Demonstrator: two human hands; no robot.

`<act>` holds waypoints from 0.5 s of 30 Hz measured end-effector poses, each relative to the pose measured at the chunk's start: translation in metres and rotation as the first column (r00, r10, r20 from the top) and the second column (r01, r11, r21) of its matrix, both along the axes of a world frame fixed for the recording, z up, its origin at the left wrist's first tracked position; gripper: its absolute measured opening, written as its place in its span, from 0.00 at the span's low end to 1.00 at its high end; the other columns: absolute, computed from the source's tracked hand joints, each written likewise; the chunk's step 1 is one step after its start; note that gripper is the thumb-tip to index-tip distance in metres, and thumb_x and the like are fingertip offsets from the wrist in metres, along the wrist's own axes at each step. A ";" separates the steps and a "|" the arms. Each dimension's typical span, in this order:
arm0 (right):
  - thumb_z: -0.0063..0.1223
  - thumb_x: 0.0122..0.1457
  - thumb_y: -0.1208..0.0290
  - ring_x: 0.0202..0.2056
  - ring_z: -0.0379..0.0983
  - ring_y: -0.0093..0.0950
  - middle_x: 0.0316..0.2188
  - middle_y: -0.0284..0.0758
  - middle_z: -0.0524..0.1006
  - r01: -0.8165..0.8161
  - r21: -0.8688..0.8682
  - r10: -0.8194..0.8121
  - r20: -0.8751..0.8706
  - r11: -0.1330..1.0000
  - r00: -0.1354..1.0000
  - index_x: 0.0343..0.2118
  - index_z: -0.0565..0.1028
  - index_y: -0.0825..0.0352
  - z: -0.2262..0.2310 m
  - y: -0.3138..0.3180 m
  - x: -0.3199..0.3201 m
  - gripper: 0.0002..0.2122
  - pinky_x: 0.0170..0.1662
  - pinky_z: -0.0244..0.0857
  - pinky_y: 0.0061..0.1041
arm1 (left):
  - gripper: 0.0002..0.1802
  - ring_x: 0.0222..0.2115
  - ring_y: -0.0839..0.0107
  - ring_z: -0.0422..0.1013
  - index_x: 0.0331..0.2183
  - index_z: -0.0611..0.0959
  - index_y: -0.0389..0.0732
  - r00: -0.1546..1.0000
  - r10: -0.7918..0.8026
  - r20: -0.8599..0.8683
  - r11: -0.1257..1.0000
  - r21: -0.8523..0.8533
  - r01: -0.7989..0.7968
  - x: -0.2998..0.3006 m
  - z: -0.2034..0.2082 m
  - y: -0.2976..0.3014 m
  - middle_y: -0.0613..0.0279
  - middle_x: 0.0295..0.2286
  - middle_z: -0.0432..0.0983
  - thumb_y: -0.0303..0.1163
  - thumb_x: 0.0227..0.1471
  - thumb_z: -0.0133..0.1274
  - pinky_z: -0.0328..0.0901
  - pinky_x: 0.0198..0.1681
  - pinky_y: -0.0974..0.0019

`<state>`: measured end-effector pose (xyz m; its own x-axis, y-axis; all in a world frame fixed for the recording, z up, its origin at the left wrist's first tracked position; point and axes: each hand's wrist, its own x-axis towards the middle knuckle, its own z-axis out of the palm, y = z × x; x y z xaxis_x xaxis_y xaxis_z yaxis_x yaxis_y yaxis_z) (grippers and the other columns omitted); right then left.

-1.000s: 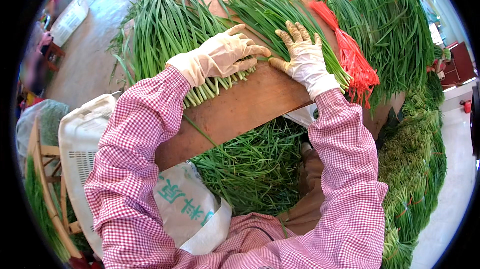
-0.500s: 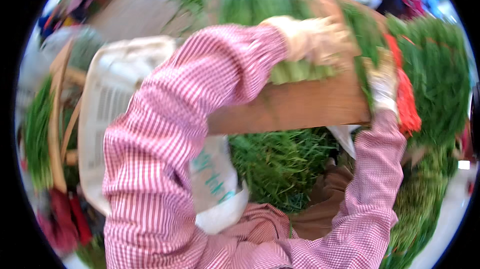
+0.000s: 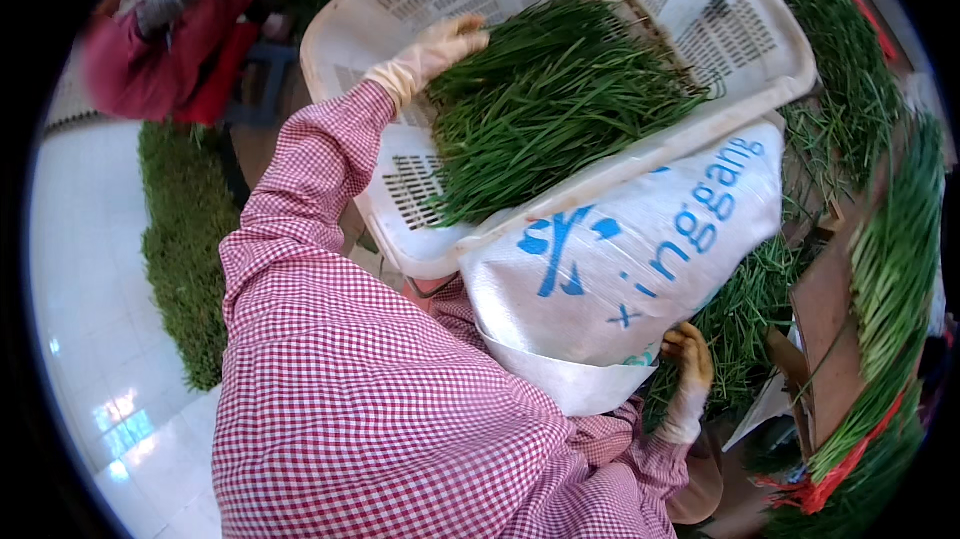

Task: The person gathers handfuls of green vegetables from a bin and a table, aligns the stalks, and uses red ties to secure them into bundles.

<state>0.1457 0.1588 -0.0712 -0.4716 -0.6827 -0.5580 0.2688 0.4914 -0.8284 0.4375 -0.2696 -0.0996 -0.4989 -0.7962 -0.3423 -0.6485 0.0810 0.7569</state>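
Left hand point(image 3: 428, 57) at greens point(image 3: 570, 104), right hand point(image 3: 688, 374) by sack point(image 3: 625, 264) — fingertips unclear, can't tell grips.

Glossy pale tiled floor point(image 3: 95, 279) with bright reflections point(image 3: 124, 431) at left

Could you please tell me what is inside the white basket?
Inside the white basket lies a heap of long green leaves, with the left hand at its upper-left edge. Slotted walls show around it; anything beneath the heap is covered and cannot be seen.
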 end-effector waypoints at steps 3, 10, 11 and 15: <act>0.43 0.58 0.64 0.28 0.68 0.21 0.28 0.33 0.73 0.117 0.025 -0.120 0.160 0.993 0.980 0.40 0.69 0.71 -0.039 0.005 0.002 0.14 0.35 0.62 0.19 | 0.42 0.56 0.58 0.47 0.54 0.56 0.34 0.973 -0.040 0.228 0.982 0.190 -0.005 0.047 -0.072 0.026 0.47 0.54 0.49 0.50 0.44 0.50 0.44 0.57 0.62; 0.45 0.57 0.63 0.29 0.68 0.19 0.29 0.31 0.73 0.213 0.084 -0.224 0.155 0.973 0.962 0.39 0.70 0.69 -0.053 0.011 -0.006 0.14 0.34 0.62 0.18 | 0.57 0.56 0.55 0.45 0.57 0.46 0.41 0.842 -0.232 0.487 0.908 0.418 0.009 0.020 -0.104 0.060 0.49 0.56 0.44 0.61 0.34 0.54 0.46 0.57 0.59; 0.45 0.57 0.64 0.29 0.68 0.20 0.30 0.31 0.73 0.219 0.094 -0.232 0.160 0.971 0.959 0.39 0.70 0.69 -0.057 0.015 -0.006 0.13 0.34 0.63 0.18 | 0.58 0.56 0.55 0.45 0.57 0.45 0.42 0.858 -0.223 0.463 0.919 0.392 0.027 0.022 -0.121 0.060 0.49 0.56 0.43 0.62 0.34 0.53 0.47 0.57 0.60; 0.44 0.57 0.69 0.34 0.70 0.24 0.36 0.33 0.73 0.239 0.040 -0.242 0.205 0.970 0.948 0.41 0.69 0.70 -0.088 0.039 -0.003 0.12 0.37 0.64 0.21 | 0.58 0.55 0.55 0.48 0.56 0.47 0.41 0.956 -0.094 0.277 0.975 0.219 0.032 0.007 -0.139 0.072 0.51 0.56 0.46 0.63 0.32 0.53 0.48 0.56 0.64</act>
<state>0.1432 0.1974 -0.1596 -0.4939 -0.5542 -0.6701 0.5456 0.4025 -0.7350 0.4440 -0.1979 -0.2385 -0.4031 -0.6612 -0.6327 -0.8377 -0.0118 0.5460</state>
